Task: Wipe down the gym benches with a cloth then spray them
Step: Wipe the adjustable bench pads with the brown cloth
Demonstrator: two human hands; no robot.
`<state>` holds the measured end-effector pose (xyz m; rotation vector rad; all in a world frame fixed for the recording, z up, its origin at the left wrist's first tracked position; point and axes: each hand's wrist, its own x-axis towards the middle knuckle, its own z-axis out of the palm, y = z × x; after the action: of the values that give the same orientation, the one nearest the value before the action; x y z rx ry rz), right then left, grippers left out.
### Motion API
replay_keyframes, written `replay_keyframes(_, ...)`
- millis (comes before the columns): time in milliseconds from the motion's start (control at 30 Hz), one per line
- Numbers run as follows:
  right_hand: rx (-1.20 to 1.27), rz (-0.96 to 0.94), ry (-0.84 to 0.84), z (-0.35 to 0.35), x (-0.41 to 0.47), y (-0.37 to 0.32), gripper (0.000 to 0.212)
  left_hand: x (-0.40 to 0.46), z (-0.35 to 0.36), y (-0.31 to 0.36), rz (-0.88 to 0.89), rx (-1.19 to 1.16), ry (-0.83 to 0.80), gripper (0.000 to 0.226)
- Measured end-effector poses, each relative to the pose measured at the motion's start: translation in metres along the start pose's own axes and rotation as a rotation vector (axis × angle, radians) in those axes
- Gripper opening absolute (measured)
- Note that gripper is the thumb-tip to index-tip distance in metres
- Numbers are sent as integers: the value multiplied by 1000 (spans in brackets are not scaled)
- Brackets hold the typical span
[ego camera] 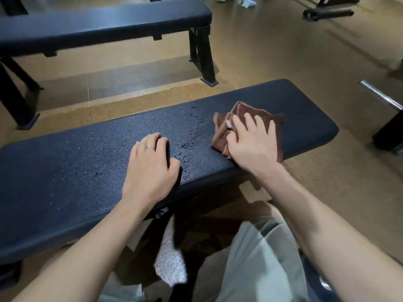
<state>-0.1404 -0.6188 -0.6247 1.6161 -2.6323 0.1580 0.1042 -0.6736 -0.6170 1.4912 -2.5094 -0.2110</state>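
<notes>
1. The right hand (250, 142) lies flat with spread fingers on the brown cloth (239, 118), pressing it onto the near bench (87, 171). The hand hides much of the cloth.
2. The left hand (150, 164) rests on the bench top with its fingers bent down, holding nothing. Its fingertips are hard to see.
3. Small wet drops cover the bench pad left of the cloth.
4. A second bench (98, 22) stands behind, cut off at the left edge.
5. Something pale (248, 3) lies far back on the floor, too blurry to tell.

Tan cork-like floor (272, 51) — chrome bar (379, 95) at right, dim light.
</notes>
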Motion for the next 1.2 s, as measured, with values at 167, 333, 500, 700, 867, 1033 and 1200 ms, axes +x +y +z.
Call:
replay_keyframes(167,219,-353,204,15,-46,-81,44,0,-1,-2,7,-4,-5,61)
replay_keyframes(333,21,-301,14,5,24,-5,54,-2,-4,0,4,-9,-16,62)
replay_keyframes(500,-36,-85,-59,4,52,-6,63,1,-2,0,4,10,-7,63)
replay_keyframes(700,75,-456,-89,9,43,-114,58,2,0,1,-45,-18,23,56)
replay_keyframes(867,90,-562,-65,14,90,-129,53,2,0,2,-101,-27,23,56)
replay_keyframes(1033,66,-475,-13,16,138,-69,52,1,-2,2,-104,-16,18,59)
replay_keyframes(1200,-20,-201,10,10,174,42,55,1,-2,4,-122,-14,7,61)
